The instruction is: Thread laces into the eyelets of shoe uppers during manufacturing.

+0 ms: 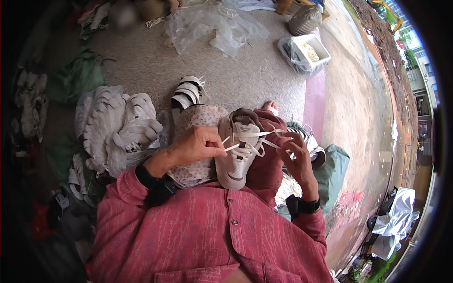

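Note:
A white and grey sneaker point(232, 170) rests on my lap between my hands, its toe pointing toward me. White shoelaces point(257, 134) run through its upper eyelets and stretch out to the sides. Left of the shoe, my left hand point(204, 143) has its fingers curled, pinching a lace end between thumb and forefinger. On the other side, my right hand point(296, 153) holds lace strands at its bent fingertips, pulled out from the shoe. A flower-patterned cloth point(200, 118) covers my left thigh beneath the left hand.
White sneakers point(106, 125) are heaped at my left, and a striped one point(188, 92) stands ahead. A white box point(323, 49) holds pale laces at the far right, near a plastic jug point(306, 21). Clear plastic sheeting point(212, 28) lies far ahead. A green sack point(332, 167) sits at my right.

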Demonstrator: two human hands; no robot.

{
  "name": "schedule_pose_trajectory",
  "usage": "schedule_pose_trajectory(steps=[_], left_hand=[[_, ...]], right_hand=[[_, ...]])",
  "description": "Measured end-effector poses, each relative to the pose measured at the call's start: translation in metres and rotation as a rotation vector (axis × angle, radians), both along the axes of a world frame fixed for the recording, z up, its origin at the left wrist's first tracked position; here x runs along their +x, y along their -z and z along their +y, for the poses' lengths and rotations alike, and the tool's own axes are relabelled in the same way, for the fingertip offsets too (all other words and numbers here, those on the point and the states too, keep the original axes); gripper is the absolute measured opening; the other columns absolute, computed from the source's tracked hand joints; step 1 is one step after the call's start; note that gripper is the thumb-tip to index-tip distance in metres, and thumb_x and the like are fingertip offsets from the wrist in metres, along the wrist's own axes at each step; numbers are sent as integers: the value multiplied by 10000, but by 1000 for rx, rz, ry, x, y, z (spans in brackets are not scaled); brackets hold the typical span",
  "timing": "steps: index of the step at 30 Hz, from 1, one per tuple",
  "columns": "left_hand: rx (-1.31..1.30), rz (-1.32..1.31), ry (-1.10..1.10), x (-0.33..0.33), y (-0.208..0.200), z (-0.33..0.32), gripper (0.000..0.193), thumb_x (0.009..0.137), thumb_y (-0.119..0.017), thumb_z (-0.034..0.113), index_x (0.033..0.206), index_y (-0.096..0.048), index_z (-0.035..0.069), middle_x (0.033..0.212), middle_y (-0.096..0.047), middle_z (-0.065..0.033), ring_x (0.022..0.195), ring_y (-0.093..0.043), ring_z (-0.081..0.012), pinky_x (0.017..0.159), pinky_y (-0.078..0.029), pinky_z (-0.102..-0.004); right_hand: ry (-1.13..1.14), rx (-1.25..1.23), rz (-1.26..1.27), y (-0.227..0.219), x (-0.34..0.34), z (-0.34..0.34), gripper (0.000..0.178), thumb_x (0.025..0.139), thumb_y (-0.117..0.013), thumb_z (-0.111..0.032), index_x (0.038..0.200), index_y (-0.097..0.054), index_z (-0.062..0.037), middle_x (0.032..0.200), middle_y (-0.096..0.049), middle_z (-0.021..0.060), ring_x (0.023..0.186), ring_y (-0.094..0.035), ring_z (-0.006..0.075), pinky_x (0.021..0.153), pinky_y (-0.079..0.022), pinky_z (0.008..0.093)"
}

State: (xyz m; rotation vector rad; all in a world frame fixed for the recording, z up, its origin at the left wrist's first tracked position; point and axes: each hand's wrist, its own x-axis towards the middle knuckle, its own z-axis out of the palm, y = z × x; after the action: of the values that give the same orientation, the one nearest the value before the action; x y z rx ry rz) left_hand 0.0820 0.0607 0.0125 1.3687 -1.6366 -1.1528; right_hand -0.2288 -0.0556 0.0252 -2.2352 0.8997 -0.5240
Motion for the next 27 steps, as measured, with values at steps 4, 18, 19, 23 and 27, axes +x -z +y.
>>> schedule_pose_trajectory(steps=[4,18,19,23,27], left_hand=[[110,106,3,3,10,0,92,811,-742,114,843,-726,29,739,-610,-27,715,-572,-113,644,-445,-272],[-232,245,134,-28,37,-77,214,976,-579,231,1050,-644,42,1028,-594,-47,978,-582,-151,865,-450,-272],[-118,329,127,-28,37,-76,247,1018,-510,243,1008,-649,39,997,-589,-31,962,-564,-118,839,-447,-260],[59,362,-17,-24,32,-74,267,990,-539,243,921,-674,23,886,-590,-27,839,-548,-97,769,-452,-252],[128,501,-122,-23,36,-60,351,1004,-503,347,945,-672,45,786,-600,7,765,-545,-64,699,-437,-216]], right_hand=[[125,407,66,-14,2,6,194,908,-686,-172,895,-609,5,739,-592,20,682,-559,87,609,-460,248],[-156,209,-157,-69,94,-29,228,962,-591,-181,1074,-633,12,869,-647,106,772,-630,171,670,-493,316],[-12,277,-136,-64,89,-39,195,938,-584,-120,1081,-634,3,932,-672,117,793,-654,198,701,-506,319],[-170,269,188,-18,54,-50,272,836,-650,-57,1107,-656,-27,1077,-683,132,1015,-644,281,771,-519,356],[-198,116,147,11,41,-36,261,810,-640,-19,1069,-666,-47,1158,-643,132,1033,-613,354,811,-517,382]])
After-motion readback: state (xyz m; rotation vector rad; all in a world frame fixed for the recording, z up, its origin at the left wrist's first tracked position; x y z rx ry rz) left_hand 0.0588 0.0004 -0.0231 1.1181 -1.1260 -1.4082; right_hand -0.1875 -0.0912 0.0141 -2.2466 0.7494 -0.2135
